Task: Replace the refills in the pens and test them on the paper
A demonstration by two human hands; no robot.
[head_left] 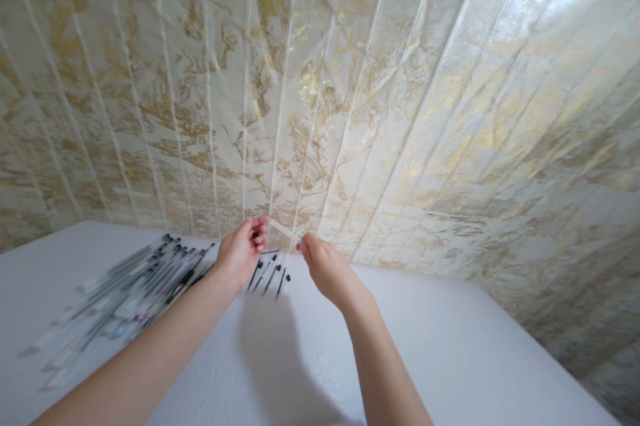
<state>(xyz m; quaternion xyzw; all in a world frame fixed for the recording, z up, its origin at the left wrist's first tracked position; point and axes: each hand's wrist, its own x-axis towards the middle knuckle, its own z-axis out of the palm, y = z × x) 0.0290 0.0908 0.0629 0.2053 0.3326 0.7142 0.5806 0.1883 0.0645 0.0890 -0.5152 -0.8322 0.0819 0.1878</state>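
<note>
My left hand (243, 249) is closed, its thumb and forefinger on one end of a pale translucent tube (285, 230) that looks like a pen barrel. A small black piece (256, 235), perhaps a cap, shows among its curled fingers. On the tube's other end, my right hand (323, 266) is shut in a pinch. The tube slants down from left to right above the table. Below and between the hands lie several thin black rods (271, 278) with small black caps (279, 267) at their far ends.
Left of my left forearm, a pile of clear, slim pens (135, 283) with dark ends spreads across the white table (425, 339). Behind the table's far edge hangs a pleated white-and-gold patterned curtain (320, 113).
</note>
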